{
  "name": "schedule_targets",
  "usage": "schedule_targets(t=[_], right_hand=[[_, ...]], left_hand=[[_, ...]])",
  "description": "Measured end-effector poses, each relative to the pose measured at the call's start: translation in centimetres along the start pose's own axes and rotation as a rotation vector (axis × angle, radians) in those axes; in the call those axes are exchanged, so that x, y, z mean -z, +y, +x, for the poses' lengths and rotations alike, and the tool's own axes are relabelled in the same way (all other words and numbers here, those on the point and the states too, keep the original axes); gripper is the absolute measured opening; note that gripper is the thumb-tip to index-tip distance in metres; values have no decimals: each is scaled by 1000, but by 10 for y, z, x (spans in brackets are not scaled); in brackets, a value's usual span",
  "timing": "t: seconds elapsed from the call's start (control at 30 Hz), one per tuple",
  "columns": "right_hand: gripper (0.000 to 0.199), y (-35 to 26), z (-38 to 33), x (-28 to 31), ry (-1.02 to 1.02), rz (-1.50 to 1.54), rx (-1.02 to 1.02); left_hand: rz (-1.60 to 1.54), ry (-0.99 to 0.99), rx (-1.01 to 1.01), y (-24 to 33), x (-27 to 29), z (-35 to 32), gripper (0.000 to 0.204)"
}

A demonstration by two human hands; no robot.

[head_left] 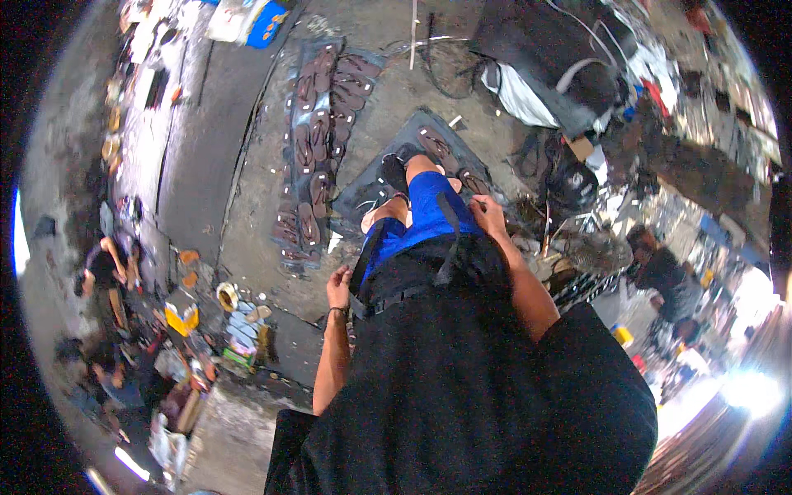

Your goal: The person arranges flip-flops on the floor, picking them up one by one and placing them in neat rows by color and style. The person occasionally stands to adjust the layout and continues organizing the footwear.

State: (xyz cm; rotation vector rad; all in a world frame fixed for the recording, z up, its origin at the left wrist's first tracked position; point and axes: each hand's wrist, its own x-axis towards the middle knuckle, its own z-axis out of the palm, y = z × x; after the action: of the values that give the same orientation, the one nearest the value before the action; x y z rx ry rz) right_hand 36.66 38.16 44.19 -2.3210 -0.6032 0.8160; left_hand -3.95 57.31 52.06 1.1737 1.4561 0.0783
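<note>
My left hand (338,289) hangs beside my left hip, a dark band on its wrist. Its fingers are loosely curled, and nothing shows in them. Next to the right leg of my blue shorts (433,202) is my right hand (489,217). Its fingers are curled in too, with no object visible. Beyond my feet, a brown flip-flop (435,142) lies on a dark mat (422,124). Farther left, several brown flip-flops (320,136) lie in rows on a long dark sheet, small white pieces along its edges.
A bulky dark covered object (528,37) stands at the far right, beside a white sheet (520,97) and cables. People sit low at left (111,264) and right (664,276). A yellow container (181,318) and clutter lie left of me. A wire-guarded fan (598,252) is at right.
</note>
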Motion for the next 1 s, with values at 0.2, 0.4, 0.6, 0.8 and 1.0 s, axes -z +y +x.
schedule_targets(t=[0.2,0.4,0.6,0.8,1.0], right_hand=[[32,26,-32,4,130,255,-300],[30,29,-53,13,275,558,-698],[33,47,-113,-46,392,616,-706],[39,58,-142,-68,369,400,-831],[36,27,-157,-29,572,643,-1034]], left_hand=[[85,-135,87,69,0,62,29],[172,-417,24,107,-50,162,26],[378,-535,32,174,-82,194,29],[609,-663,-169,200,-105,191,30],[1167,-546,-640,190,-141,244,36]])
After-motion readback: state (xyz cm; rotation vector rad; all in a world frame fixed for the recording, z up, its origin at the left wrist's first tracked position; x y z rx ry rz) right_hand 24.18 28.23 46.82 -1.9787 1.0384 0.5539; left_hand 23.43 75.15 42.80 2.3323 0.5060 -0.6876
